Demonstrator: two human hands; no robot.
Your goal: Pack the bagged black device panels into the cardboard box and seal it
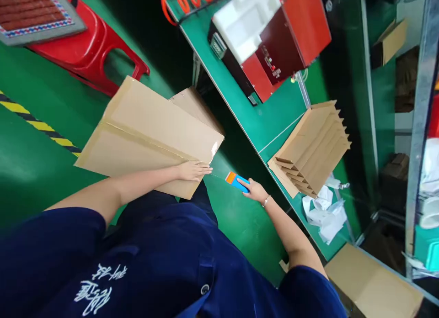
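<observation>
Head view, with clock directions taken from its middle: a large cardboard carton lies toward nine o'clock in front of the person, its long taped-looking seam slanting from ten o'clock down toward the centre. The left hand, at eight o'clock, is laid flat with fingers outstretched, gripping nothing, its palm on the cardboard by the seam's near-centre end. The right hand, at four o'clock, is curled round a blue-and-orange tool that looks like a tape dispenser, held clear of the carton. A faint strand seems to span the gap between the two, probably tape, though it is too thin to be sure.

The step in hand looks like finishing a run of tape along the seam, with the left hand steadying or smoothing it. As I judge it, the next move calls for keeping that palm down, bringing the dispenser in to the carton's edge, then folding the tape over and cutting it cleanly.

At three o'clock, cardboard dividers stand on the green worktable; a red machine sits at one o'clock.
</observation>
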